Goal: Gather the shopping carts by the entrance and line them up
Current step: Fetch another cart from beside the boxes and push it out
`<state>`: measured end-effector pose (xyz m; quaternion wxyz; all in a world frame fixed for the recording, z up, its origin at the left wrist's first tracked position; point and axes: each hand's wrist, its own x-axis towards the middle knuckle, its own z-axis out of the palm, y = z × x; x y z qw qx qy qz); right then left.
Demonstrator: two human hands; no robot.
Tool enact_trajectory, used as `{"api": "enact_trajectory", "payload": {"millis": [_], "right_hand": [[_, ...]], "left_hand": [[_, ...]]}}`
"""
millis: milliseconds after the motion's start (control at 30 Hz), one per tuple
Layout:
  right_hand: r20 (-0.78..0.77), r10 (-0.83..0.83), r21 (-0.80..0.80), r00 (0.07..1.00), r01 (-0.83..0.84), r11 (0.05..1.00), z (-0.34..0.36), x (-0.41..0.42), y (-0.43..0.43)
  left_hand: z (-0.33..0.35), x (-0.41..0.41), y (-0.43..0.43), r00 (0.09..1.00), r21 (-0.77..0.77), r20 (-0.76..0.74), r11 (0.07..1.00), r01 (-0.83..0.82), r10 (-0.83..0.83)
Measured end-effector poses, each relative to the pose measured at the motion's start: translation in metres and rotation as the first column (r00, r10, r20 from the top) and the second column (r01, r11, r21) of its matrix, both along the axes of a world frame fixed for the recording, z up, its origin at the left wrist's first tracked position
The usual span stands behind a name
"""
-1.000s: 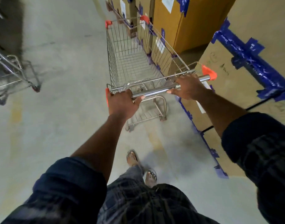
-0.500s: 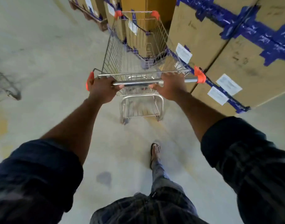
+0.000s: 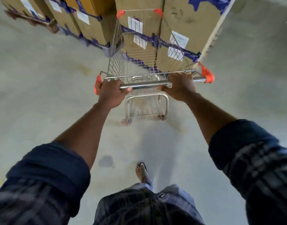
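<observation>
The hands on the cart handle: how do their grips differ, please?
The left hand grips the handle at its left orange cap; the right hand grips further in, with bare bar before the right orange cap. The right hand's fingers reach forward over the bar; the left hand's curl out of sight. Both wrap the same handle.
</observation>
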<state>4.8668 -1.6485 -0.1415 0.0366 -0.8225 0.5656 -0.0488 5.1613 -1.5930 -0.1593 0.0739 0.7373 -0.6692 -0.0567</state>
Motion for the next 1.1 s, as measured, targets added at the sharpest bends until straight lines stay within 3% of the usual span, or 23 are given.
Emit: {"api": "enact_trajectory", "payload": {"millis": [333,600,867,1100], "right_hand": [[0.073,-0.274,-0.013,0.959,0.276,0.961,-0.005,-0.137,0.202],[0.046,-0.54,0.014,0.84,0.54,0.841,-0.005,-0.213,0.371],[0.069,-0.802,0.019,0.594,0.803,0.596,-0.003,-0.239,0.489],[0.114,-0.945,-0.024,0.306,0.952,0.305,-0.01,-0.213,0.563]], "left_hand": [[0.002,-0.137,0.111,0.975,-0.005,-0.05,0.976,0.219,-0.219],[0.001,-0.236,0.202,0.88,0.006,-0.021,0.88,0.475,-0.475],[0.008,-0.32,0.236,0.674,0.041,-0.067,0.673,0.738,-0.735],[0.006,-0.368,0.25,0.397,0.048,-0.089,0.395,0.918,-0.913]]}}
